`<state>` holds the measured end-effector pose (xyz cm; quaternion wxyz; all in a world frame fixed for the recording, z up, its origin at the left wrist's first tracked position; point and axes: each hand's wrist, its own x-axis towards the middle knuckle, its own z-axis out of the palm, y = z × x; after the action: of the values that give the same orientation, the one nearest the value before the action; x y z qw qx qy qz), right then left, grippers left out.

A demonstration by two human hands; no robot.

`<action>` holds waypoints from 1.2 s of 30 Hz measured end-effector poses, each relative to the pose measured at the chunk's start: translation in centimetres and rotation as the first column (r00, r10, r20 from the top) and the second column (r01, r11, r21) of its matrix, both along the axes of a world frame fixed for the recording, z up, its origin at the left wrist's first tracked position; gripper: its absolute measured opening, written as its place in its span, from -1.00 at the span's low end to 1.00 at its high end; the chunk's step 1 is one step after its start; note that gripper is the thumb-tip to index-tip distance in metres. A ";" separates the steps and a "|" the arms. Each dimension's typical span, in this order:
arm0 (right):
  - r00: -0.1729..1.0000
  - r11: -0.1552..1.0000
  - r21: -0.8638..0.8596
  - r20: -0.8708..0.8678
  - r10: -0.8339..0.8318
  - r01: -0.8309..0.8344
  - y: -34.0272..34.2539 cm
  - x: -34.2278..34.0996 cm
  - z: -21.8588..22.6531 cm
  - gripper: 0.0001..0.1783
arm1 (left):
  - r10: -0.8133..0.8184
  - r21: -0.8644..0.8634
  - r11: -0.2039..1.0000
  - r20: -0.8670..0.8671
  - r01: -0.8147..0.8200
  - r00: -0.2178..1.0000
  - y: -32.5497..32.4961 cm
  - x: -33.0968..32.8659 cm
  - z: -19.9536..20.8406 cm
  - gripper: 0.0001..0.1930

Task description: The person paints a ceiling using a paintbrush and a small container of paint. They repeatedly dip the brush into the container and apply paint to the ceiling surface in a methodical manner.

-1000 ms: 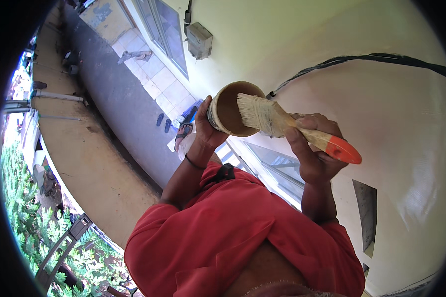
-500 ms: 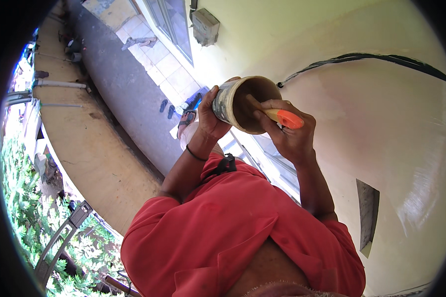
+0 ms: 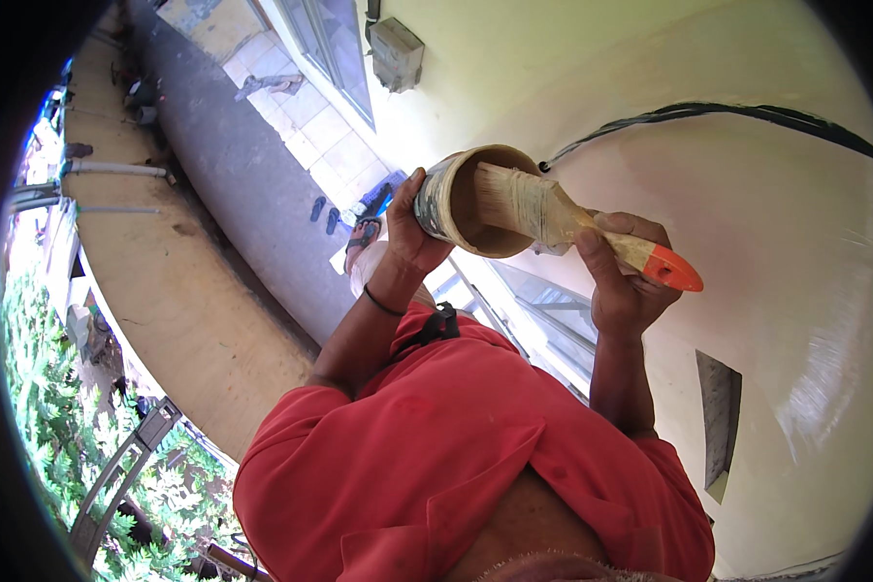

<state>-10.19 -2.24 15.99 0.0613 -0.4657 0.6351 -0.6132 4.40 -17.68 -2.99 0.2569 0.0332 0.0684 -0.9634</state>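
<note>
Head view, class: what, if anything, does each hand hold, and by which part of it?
The left hand holds the cylindrical pot by its outer wall; the right hand holds the paintbrush by its handle, just before the orange end.

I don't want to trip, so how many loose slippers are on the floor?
2. One dark slipper lies on the grey floor, left of your left hand in view; the second slipper is just right of it. More may be hidden.

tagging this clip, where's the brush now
In the head view, right of centre: the brush is in the right hand, bristles at the mouth of the tub in the left hand.
</note>
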 end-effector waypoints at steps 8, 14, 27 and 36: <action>0.951 0.988 0.100 -0.273 0.142 -0.119 -0.9 0.6 0.3 -0.71 | 0.013 -0.061 0.998 0.035 -0.011 0.999 0.0 -0.1 1.0 -0.38; 0.920 0.976 0.154 -0.338 0.199 -0.154 -1.7 1.1 -0.6 -0.71 | 0.065 -0.142 0.989 0.113 -0.049 0.991 -0.1 0.6 -0.3 -0.28; 0.930 0.970 0.146 -0.285 0.232 -0.197 -1.6 2.4 -2.2 -0.72 | 0.083 -0.091 0.994 0.176 -0.068 0.981 0.8 2.8 -3.1 -0.31; 0.902 0.970 0.142 -0.361 0.236 -0.198 -2.0 1.7 -2.3 -0.72 | 0.081 -0.147 0.988 0.159 -0.057 0.984 0.4 2.0 -3.5 -0.29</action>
<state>-8.54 -4.22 13.71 0.0304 -0.6383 0.6096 -0.4691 6.37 -17.30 -6.45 0.2967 0.0920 -0.0204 -0.9503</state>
